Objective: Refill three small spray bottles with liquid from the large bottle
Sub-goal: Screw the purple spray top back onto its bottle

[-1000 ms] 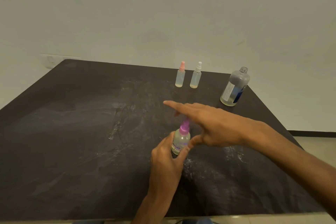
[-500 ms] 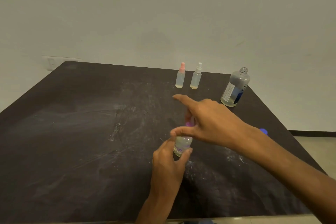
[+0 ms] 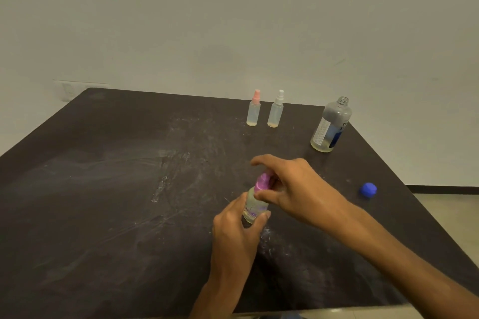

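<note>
With the left hand [image 3: 234, 235] gripping the purple-topped spray bottle [image 3: 255, 204] upright, the right hand [image 3: 293, 189], pinching its purple spray cap [image 3: 263, 181], should twist squarely, avoiding cross-threading.

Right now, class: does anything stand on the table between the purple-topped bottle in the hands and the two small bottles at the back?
Nothing visible does. The purple-topped bottle is held by the left hand and right hand; bare table lies between it and the pink-topped bottle and white-topped bottle.
</note>
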